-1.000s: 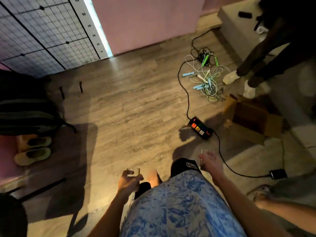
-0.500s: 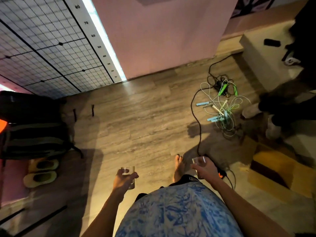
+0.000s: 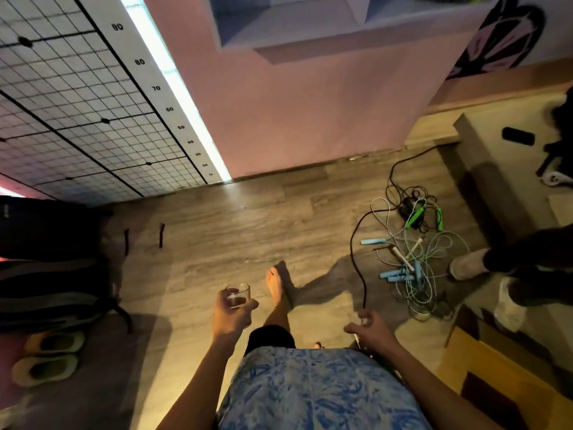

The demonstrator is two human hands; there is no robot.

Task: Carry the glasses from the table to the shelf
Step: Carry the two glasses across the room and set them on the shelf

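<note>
Left hand (image 3: 231,315) is wrapped around a small clear glass tumbler (image 3: 238,295), fingers curled on its smooth round wall, rim up and pretty much level. Right hand (image 3: 370,327) is closed around a second glass (image 3: 356,316), but that one's mostly hidden by the fingers and blurry, so only a pale see-through edge shows. Both glasses are up in the air over the grey wood-grain plank floor (image 3: 217,231), on either side of the bare foot (image 3: 277,285) stepping forward. Right of that foot there's a black cable (image 3: 356,262) snaking into a tangle of skinny pale cords (image 3: 418,259) with green and blue plastic handles. Way ahead of the foot stands a flat matte pink cabinet (image 3: 294,113) with an open shelf (image 3: 310,29) at the top. Compared to half a second ago, the shelf has now come into view, the pink front looks bigger and closer, and the foot has swung further out in front.
</note>
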